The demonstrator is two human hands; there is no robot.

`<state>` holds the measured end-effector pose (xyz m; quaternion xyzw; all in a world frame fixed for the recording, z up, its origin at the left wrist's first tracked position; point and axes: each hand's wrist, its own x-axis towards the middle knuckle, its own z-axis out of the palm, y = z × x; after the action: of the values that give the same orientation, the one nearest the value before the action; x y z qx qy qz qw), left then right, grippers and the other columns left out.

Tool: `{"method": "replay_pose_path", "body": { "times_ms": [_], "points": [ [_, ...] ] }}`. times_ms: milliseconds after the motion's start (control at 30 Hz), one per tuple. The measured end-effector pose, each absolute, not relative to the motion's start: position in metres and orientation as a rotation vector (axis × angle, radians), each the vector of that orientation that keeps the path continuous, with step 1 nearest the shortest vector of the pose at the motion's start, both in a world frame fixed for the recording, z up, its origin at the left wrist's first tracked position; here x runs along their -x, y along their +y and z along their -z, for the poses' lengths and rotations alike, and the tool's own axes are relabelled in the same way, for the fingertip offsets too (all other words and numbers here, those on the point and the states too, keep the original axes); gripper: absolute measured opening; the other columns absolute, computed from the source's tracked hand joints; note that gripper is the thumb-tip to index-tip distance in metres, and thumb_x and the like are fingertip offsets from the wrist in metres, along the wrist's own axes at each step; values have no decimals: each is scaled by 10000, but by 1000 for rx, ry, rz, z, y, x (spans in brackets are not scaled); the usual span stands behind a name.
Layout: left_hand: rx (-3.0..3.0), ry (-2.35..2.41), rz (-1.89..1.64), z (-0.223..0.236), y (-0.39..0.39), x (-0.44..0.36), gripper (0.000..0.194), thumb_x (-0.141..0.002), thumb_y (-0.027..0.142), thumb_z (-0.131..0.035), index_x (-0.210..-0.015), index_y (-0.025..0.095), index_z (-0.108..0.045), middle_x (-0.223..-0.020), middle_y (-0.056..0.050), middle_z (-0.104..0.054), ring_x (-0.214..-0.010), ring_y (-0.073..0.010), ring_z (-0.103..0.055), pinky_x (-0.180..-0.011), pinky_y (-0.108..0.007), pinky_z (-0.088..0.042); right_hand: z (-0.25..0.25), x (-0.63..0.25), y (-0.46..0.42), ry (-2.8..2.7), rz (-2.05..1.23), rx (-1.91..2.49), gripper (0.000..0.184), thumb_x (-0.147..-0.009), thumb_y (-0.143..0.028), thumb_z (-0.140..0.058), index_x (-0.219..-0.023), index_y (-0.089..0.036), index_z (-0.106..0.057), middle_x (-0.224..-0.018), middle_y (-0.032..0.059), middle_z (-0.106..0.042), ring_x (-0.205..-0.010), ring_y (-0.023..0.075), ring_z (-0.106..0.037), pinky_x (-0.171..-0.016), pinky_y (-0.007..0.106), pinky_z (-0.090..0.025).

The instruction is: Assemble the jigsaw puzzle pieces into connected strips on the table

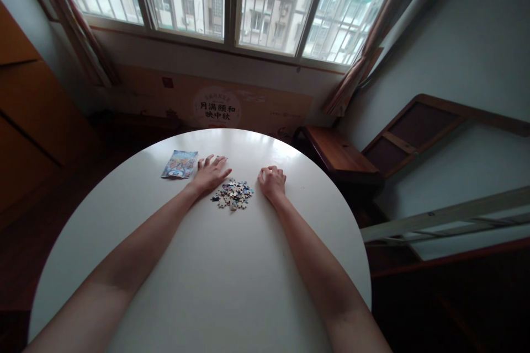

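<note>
Left fingers: here they are, spread wide on the left hand (209,175), palm down, thumb reaching toward the far edge of the heap; no grip to be seen.
By those fingertips: a small dark scrap (222,158), maybe a loose piece, too small to be sure.
Right fingers: curled in narrow on the right hand (272,181), resting just right of the heap, and whether anything is tucked inside, I cannot tell.
Puzzle pieces: between the two hands, slightly nearer the wearer, a loose heap of jigsaw pieces (234,195), some showing pale backs, others printed colour.
Progress: early going, I'd judge! The pieces are out on the table; no joined section, row or sorted group can be made out, so nearly all the handling looks left to do.
Packet: a printed blue packet (181,165) lies flat, just left of the left hand.
Table: round, white table (244,276), both forearms stretched across it.
Beyond: a wooden bench (339,149) at the right, barred windows (226,0) straight ahead.
</note>
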<state>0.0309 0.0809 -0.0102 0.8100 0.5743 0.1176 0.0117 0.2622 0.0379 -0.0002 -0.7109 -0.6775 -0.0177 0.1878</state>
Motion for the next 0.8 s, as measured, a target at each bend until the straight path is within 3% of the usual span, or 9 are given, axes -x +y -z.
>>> {"method": "replay_pose_path", "body": {
  "times_ms": [600,800],
  "points": [
    [-2445,1923,-446,15,82,-32,621,-912,571,-257,-1414,226,-378,-1501,-68,-317,-1403,-340,-103,-1097,-563,-119,-1,-263,37,-1912,47,2001,300,-907,-346,-447,-1106,-235,-643,-1191,94,-550,-1077,261,-444,-888,370,-360],
    [-2369,2003,-491,16,81,-32,650,-917,587,-218,-1404,191,-388,-1465,-98,-376,-1374,-342,-188,-1090,-577,-140,0,-263,38,-1908,62,1998,300,-909,-353,-446,-1096,-237,-649,-1180,88,-557,-1068,262,-450,-884,366,-367]
  ]
}}
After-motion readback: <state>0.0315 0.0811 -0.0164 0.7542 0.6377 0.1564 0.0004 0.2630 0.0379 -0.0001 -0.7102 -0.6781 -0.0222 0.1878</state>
